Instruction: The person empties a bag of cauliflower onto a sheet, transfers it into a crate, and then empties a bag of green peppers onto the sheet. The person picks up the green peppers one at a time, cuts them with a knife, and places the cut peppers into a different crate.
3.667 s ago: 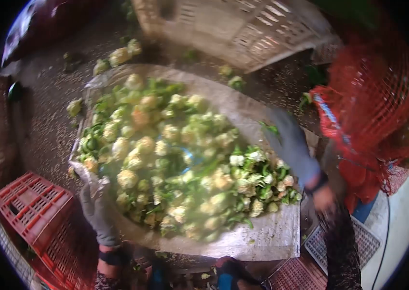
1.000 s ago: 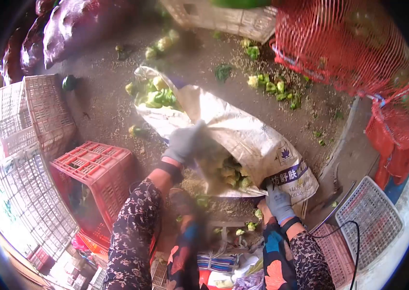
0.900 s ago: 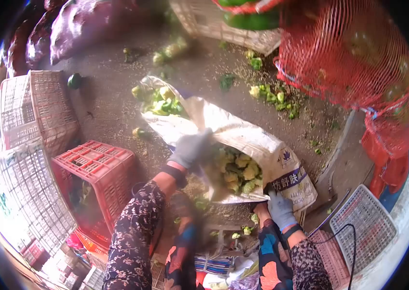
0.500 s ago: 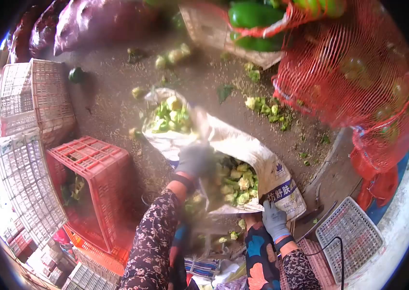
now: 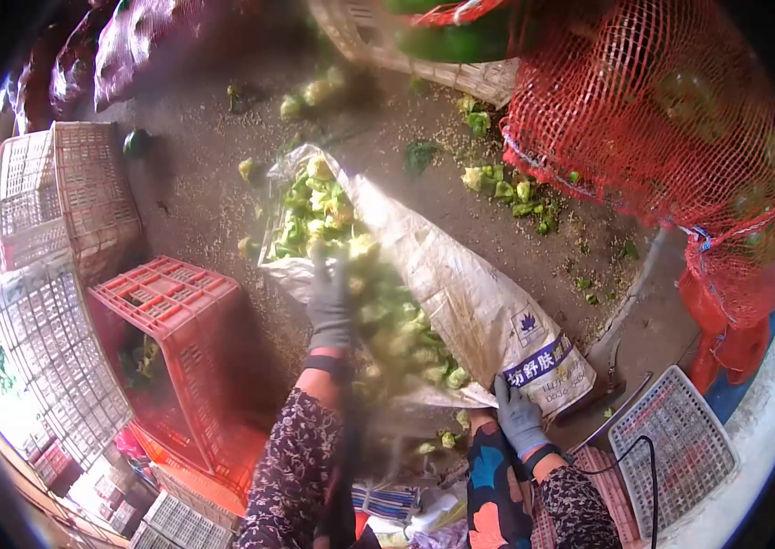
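Note:
A white woven sack [image 5: 442, 265] with blue printing lies spread on the ground, its mouth folded open. Pale green vegetable scraps that look like pepper cores [image 5: 314, 197] fill its far end, and more lie blurred along its middle. My left hand [image 5: 327, 306], in a grey glove, is over the near left edge of the sack beside the scraps, its fingers stretched out and slightly smeared. With the other grey glove, my right hand [image 5: 521, 421] pinches the sack's edge near the printed band.
A red crate [image 5: 182, 311] and white crates [image 5: 58, 339] stand at left. Red net bags [image 5: 625, 119] of green peppers rise at right, above a grey basket [image 5: 671, 448]. Loose scraps [image 5: 511, 194] litter the floor, and a pale crate [image 5: 424, 69] sits at the back.
My left hand has moved away from me and a little left, and its fingers are now extended. The sack's middle has opened wider, showing more scraps. My right hand keeps its hold.

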The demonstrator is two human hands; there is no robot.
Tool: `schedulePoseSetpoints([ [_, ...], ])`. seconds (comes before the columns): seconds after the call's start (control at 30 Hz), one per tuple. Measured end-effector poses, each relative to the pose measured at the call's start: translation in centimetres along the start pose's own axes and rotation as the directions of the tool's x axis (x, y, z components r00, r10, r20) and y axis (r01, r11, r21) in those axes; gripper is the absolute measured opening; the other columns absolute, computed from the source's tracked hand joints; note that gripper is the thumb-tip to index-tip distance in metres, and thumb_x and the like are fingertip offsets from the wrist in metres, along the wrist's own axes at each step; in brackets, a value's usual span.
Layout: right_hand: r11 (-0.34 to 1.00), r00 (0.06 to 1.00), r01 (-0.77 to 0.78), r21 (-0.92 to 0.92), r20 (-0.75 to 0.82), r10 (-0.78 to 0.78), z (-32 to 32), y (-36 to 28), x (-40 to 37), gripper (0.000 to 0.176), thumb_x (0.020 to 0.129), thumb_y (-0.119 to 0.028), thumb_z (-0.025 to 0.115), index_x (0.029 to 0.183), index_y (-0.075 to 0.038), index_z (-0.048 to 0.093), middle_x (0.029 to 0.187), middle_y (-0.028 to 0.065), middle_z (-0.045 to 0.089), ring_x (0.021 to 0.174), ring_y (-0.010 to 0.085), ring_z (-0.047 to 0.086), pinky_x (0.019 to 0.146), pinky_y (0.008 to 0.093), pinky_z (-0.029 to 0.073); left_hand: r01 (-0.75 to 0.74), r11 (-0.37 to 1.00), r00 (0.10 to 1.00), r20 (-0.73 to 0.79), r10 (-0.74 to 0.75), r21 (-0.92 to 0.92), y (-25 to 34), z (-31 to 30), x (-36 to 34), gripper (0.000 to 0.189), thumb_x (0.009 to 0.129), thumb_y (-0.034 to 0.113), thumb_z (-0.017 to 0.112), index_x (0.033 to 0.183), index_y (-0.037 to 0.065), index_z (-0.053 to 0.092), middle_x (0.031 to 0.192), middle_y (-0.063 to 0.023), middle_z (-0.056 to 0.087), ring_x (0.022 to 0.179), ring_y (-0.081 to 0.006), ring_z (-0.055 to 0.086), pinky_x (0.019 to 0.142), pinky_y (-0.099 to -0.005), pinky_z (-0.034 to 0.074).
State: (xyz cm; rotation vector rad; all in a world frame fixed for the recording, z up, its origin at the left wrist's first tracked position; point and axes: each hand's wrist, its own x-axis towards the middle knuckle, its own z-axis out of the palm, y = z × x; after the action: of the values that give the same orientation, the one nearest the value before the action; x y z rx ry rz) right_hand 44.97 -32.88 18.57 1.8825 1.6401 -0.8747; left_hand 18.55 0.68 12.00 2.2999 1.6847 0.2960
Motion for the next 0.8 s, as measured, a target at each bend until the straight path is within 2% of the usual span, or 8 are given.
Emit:
schedulePoseSetpoints([
  [0.07,1.0,1.0,0.001,0.001,-0.004,-0.001,1.4,0.5,-0.1,0.063,0.091,-0.023,0.057,0.152,-0.015,0.04,0.094,0.0118,0.065,0.075,0.0311,0.07,0.055,0.0478,0.056,-0.197,0.979,0.976,0.085,0.201,-0.058,0.5,-0.9,1.2,0.083,0.074,-0.014,0.053,0.147,0.025,0.049,0.159,-0.0166,0.039,0.113,-0.0371,0.065,0.066,-0.0375,0.059],
  [0.13,1.0,0.999,0.013,-0.018,-0.04,-0.014,3.0,0.7,-0.2,0.06,0.092,-0.021,0.055,0.15,-0.014,0.043,0.093,0.0117,0.065,0.073,0.0308,0.069,0.054,0.046,0.055,-0.066,0.994,0.957,0.277,0.087,-0.082,3.2,-2.2,3.2,0.081,0.074,-0.012,0.055,0.144,0.026,0.052,0.153,-0.0142,0.046,0.108,-0.036,0.068,0.068,-0.0368,0.059],
  [0.2,1.0,0.999,0.011,-0.017,-0.042,-0.012,3.5,0.4,-0.2,0.059,0.091,-0.02,0.055,0.149,-0.014,0.044,0.092,0.0111,0.065,0.073,0.0301,0.069,0.054,0.0455,0.056,-0.137,0.988,0.972,0.181,0.148,-0.074,5.3,-1.2,4.8,0.078,0.076,-0.012,0.056,0.144,0.026,0.053,0.152,-0.0141,0.047,0.096,-0.0325,0.069,0.065,-0.0375,0.059],
  [0.33,1.0,0.996,0.003,0.0,-0.085,-0.003,3.2,0.4,-0.1,0.056,0.091,-0.02,0.055,0.145,-0.013,0.047,0.09,0.0096,0.065,0.07,0.0279,0.069,0.053,0.0445,0.055,-0.342,0.934,0.883,0.376,0.28,0.106,5.4,4.2,5.8,0.083,0.081,-0.002,0.06,0.152,0.036,0.041,0.157,-0.0071,0.042,0.077,-0.0297,0.066,0.058,-0.0388,0.061],
  [0.53,0.996,0.988,0.003,-0.093,-0.154,-0.017,3.6,0.5,0.0,0.055,0.09,-0.022,0.057,0.145,-0.016,0.05,0.087,0.0045,0.061,0.068,0.0216,0.066,0.048,0.0395,0.054,-0.384,0.903,0.89,0.339,0.307,0.191,4.7,5.4,5.5,0.074,0.084,0.003,0.059,0.149,0.037,0.047,0.154,0.0001,0.048,0.078,-0.0258,0.065,0.055,-0.0362,0.059],
  [0.63,0.995,0.987,0.001,-0.096,-0.159,-0.016,4.0,0.8,0.1,0.055,0.09,-0.022,0.057,0.145,-0.017,0.05,0.089,0.0052,0.062,0.067,0.0222,0.067,0.049,0.0397,0.055,-0.007,0.999,0.994,0.109,0.002,0.041,4.7,7.0,4.3,0.058,0.088,0.003,0.054,0.14,0.029,0.057,0.146,0.0015,0.056,0.088,-0.0316,0.063,0.072,-0.0405,0.057],
  [0.67,0.996,0.985,0.012,-0.091,-0.168,-0.027,4.2,0.7,-0.2,0.055,0.09,-0.022,0.057,0.145,-0.017,0.05,0.09,0.0057,0.063,0.067,0.0227,0.067,0.049,0.0402,0.055,0.084,0.996,0.988,0.129,-0.088,0.036,6.1,6.2,4.5,0.052,0.089,0.003,0.054,0.134,0.026,0.06,0.143,-0.0004,0.057,0.09,-0.0341,0.062,0.076,-0.0418,0.056],
  [0.8,0.998,0.987,-0.008,-0.059,-0.158,-0.001,3.8,0.5,-0.4,0.057,0.09,-0.023,0.058,0.145,-0.017,0.049,0.09,0.006,0.062,0.068,0.0237,0.067,0.05,0.042,0.054,0.068,0.996,0.997,0.03,-0.069,0.054,7.4,6.1,5.0,0.037,0.088,0.005,0.057,0.12,0.021,0.063,0.127,-0.0016,0.062,0.091,-0.0347,0.061,0.074,-0.043,0.056],
])
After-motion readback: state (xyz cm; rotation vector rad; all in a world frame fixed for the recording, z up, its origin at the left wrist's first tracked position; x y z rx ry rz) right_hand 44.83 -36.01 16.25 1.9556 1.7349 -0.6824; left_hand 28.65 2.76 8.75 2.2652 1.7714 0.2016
